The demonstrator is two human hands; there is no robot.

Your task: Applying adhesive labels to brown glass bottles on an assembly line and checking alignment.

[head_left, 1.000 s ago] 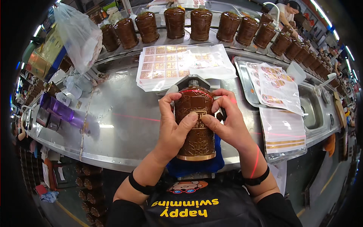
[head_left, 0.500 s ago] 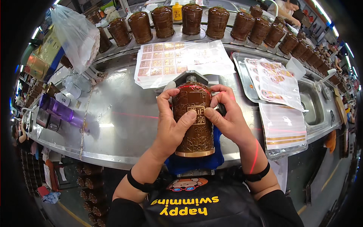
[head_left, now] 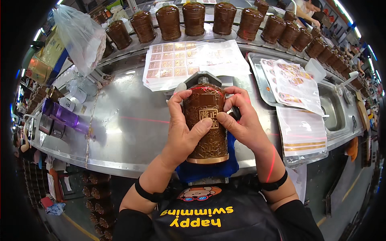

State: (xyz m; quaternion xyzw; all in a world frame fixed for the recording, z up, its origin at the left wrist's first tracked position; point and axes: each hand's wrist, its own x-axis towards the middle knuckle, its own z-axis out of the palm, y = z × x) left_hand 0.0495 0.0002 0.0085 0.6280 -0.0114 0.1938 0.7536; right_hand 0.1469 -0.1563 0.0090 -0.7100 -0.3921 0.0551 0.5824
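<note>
A brown glazed bottle [head_left: 209,148] with raised swirling relief and a gold band at its base lies tilted in front of me, neck pointing away. My left hand [head_left: 183,126] curls around its left side, the thumb pressed on the lower part of a square gold label [head_left: 208,114]. From the right, my right hand [head_left: 245,122] holds the bottle, its thumb at the label's right edge. Beneath the bottle is a blue padded rest [head_left: 232,165], and a dark angular holder [head_left: 193,79] stands around its neck. Red laser light crosses the bottle's shoulder and my right forearm.
Sheets of gold square labels [head_left: 173,60] lie beyond the bottle. A metal tray [head_left: 257,76] with label sheets [head_left: 287,80] is at right, near a sink [head_left: 331,108]. Brown bottles [head_left: 194,20] line the far conveyor. A purple bottle [head_left: 64,114] lies left, below a hanging plastic bag [head_left: 78,36].
My left thumb has slid slightly lower on the label, showing more of its upper part. The far bottles have shifted along the conveyor, and the yellow container among them is now hidden.
</note>
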